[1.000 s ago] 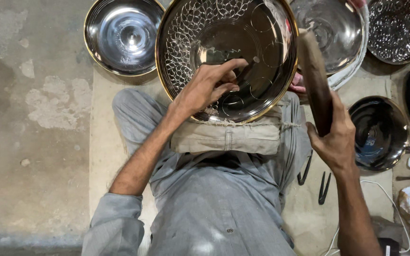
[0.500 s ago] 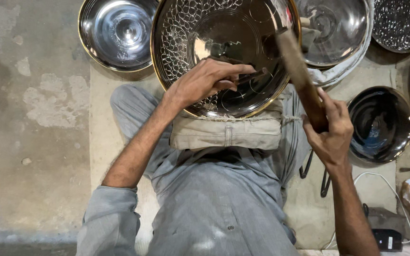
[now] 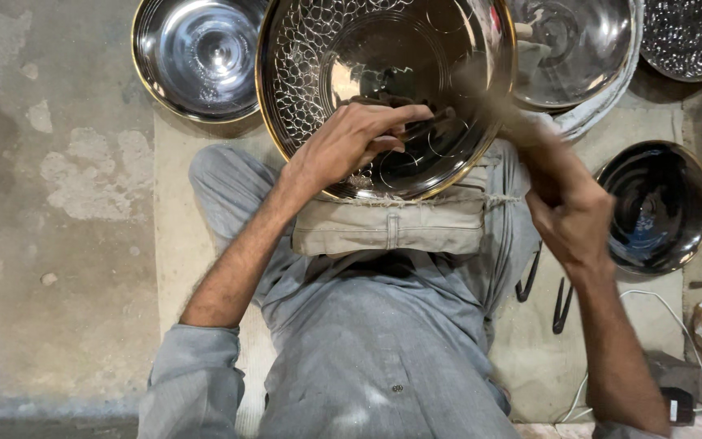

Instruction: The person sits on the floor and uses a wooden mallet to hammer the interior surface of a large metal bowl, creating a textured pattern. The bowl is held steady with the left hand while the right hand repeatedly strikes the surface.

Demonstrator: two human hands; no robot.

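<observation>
Swinging down since a moment ago, the right hand (image 3: 570,215) grips a blurred wooden mallet (image 3: 489,102) over the patterned round steel bowl (image 3: 383,89); the left hand (image 3: 351,142) pinches a thin metal punch (image 3: 428,123) inside it.

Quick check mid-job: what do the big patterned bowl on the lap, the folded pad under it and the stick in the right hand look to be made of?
The large round patterned bowl looks like polished metal: mirror reflections, a brass-coloured rim, and a dented scale-like pattern. The beige folded pad looks like coarse woven cloth, with frayed threads along its top edge. The blurred brown stick in the right hand may be wood; motion blur leaves that open. The left hand rests inside the bowl.
</observation>
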